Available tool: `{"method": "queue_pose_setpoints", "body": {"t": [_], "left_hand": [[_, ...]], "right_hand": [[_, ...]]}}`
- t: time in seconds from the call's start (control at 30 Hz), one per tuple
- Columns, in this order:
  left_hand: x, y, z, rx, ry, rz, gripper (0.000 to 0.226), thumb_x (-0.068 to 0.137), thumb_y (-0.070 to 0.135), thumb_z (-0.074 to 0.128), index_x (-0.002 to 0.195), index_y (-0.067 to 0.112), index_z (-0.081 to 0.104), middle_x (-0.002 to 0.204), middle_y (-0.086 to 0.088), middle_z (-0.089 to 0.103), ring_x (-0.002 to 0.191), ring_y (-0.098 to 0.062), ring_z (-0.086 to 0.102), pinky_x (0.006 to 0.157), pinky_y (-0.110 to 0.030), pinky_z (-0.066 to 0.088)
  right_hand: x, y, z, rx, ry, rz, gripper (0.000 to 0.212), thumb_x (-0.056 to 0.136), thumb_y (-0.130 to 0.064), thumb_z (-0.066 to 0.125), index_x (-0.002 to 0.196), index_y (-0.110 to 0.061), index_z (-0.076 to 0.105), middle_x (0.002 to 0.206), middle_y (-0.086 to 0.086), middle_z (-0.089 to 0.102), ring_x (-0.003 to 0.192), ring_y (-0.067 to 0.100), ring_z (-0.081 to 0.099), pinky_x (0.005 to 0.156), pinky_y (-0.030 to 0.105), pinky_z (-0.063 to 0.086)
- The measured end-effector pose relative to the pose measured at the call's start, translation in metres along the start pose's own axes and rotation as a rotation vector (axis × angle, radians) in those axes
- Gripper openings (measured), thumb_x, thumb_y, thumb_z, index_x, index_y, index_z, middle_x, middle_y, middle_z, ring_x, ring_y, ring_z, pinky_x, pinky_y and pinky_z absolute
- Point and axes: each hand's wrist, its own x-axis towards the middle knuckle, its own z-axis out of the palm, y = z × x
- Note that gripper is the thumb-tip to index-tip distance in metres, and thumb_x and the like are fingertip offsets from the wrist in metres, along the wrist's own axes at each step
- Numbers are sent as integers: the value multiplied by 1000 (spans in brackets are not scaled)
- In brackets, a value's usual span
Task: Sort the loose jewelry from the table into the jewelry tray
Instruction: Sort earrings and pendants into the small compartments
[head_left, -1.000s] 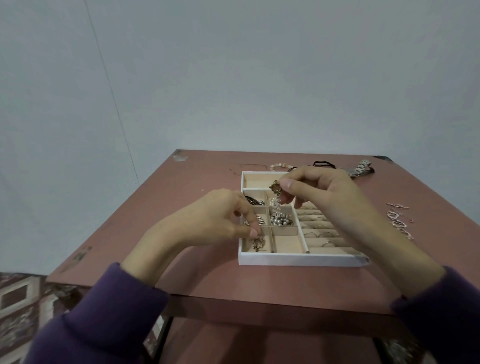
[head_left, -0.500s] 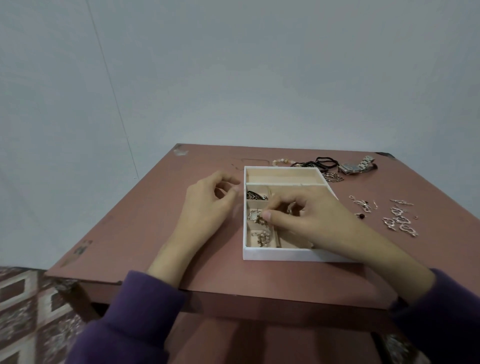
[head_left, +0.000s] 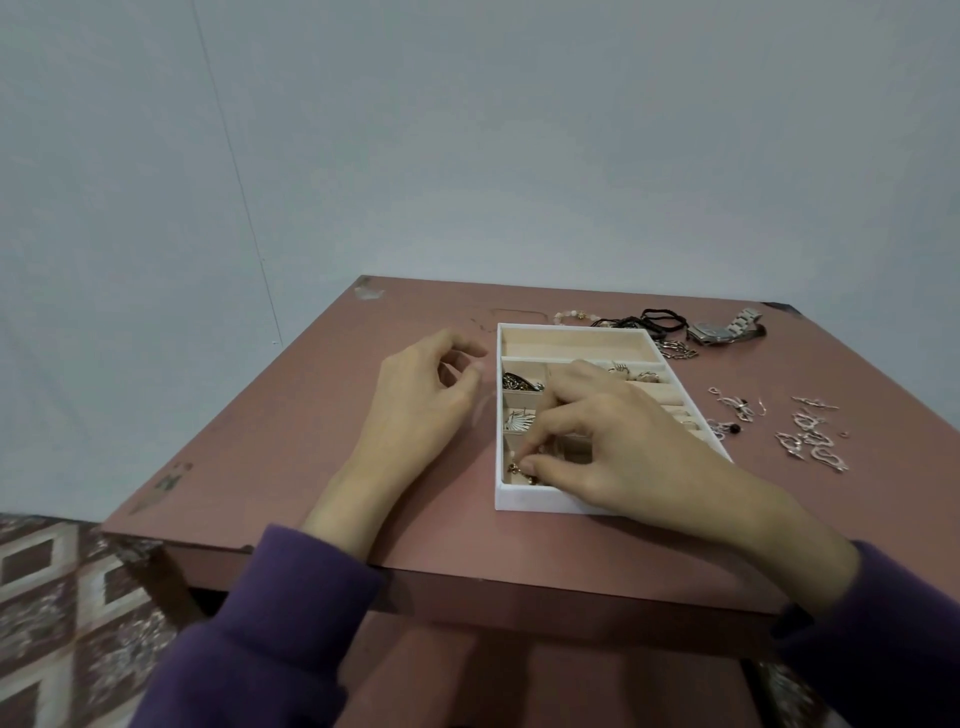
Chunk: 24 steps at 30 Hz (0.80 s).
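Head view, jewelry tray (head_left: 545, 503): I've got it on the reddish table (head_left: 311, 441), white, long axis running away from the person, far end leaning a touch right.
Gold piece (head_left: 516, 469): there it is, small, in the nearest left compartment, down by the near wall. It's too small for me to call which way it points.
Right hand (head_left: 618, 457): reaching in from the right across the tray, palm down, wrist over the near right corner, thumb and forefinger tips pinched together on the gold piece.
Left hand (head_left: 415, 400): resting on the table just left of the tray, fingers loosely curled, holding nothing.
Loose jewelry: silver earrings (head_left: 810, 441) scattered right of the tray; a watch (head_left: 727, 328), black cords (head_left: 654, 319) and a beaded bracelet (head_left: 571, 315) past its far end.
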Motion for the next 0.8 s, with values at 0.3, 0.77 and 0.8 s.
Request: {"method": "queue_pose_setpoints", "body": {"t": [0.3,0.77,0.8], "left_hand": [[-4,7,1,51,43,74,23,76,27,51,93,27,66,79,17,61,77,-6,55,67,-21,37],[3,106,71,49,-253,279,21,88,21,56,107,23,65,99,11,66,88,-4,52,75,-17,37],[5,110,79,70,-288,298,21,88,19,56,106,22,66,100,10,67,86,-2,50,73,-15,34]], "right_hand": [[-14,16,-19,219,119,110,21,75,-18,55,81,-28,73,81,-2,61,80,5,50,71,12,36],[-91,117,-88,290,472,570,36,84,1,55,74,-30,70,82,0,70,62,-2,62,63,14,45],[-93,121,-88,290,479,592,34,84,0,55,74,-29,71,82,1,69,61,-5,61,61,13,45]]}}
